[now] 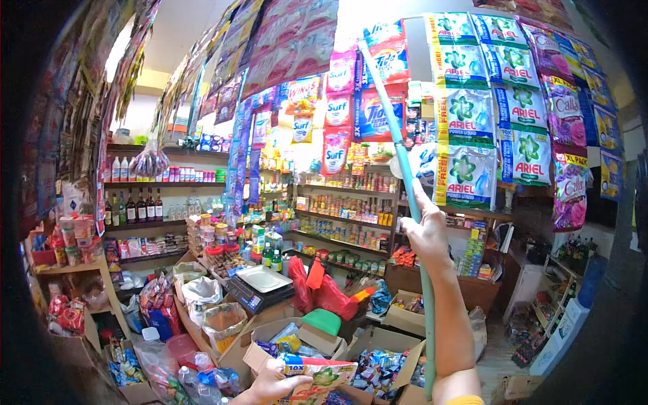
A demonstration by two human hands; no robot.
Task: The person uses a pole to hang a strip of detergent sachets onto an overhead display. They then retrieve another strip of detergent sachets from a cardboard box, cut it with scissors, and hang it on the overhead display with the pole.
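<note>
My right hand (430, 233) is raised and closed around a long pale-green pole (405, 165). The index finger lies along the pole, which runs from beside my forearm up to the hanging Tide packs (381, 115). What the pole's tip touches there is hard to make out. Low at the bottom centre, my left hand (271, 385) grips an Ariel detergent packet (327, 372), thumb on top; its lower part is cut off by the frame. Strips of Ariel packets (466, 111) hang to the right of the pole, and pink Surf packs (337, 111) hang to its left.
Open cardboard boxes (408, 347) of sachets stand below my hands. A weighing scale (260, 287) sits on the counter beside red plastic bags (331, 297). Shelves (358, 219) of cans line the back. Calla packs (567, 121) hang at right; more sachet strips hang overhead at left.
</note>
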